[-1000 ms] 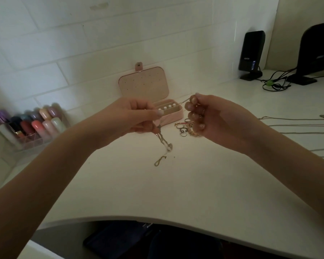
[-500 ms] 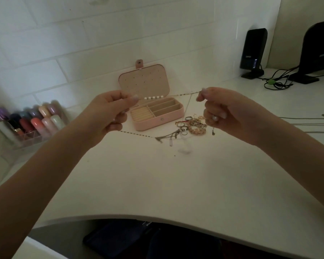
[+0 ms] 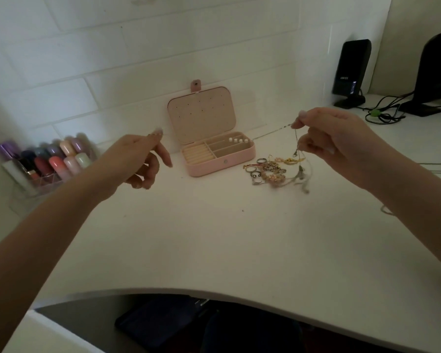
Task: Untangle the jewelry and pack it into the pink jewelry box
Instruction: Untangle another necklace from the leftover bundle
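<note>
The pink jewelry box (image 3: pixel 222 164) stands open against the wall, lid up, several small pearls (image 3: pixel 238 140) showing just in front of its back compartments. My right hand (image 3: pixel 326 138) pinches a thin chain (image 3: pixel 273 132) that slants down left to the pearls. A second strand with a clasp (image 3: pixel 295 152) hangs from it into the tangled pile of rings and bracelets (image 3: pixel 270 171) right of the box. My left hand (image 3: pixel 143 159) is held left of the box with thumb and forefinger pinched. The chain reaching it is too fine to make out.
A clear organiser with several nail-polish bottles (image 3: pixel 43 159) stands at the far left by the wall. Two black speakers (image 3: pixel 351 70) (image 3: pixel 435 72) and cables (image 3: pixel 382 113) fill the back right corner. More chains (image 3: pixel 438 171) lie at the right edge. The desk's front edge curves inward.
Both hands have drawn further apart, the left going left and down, the right going right. The pearls have slid right along the chain. Strands of the pile now hang from the right hand.
</note>
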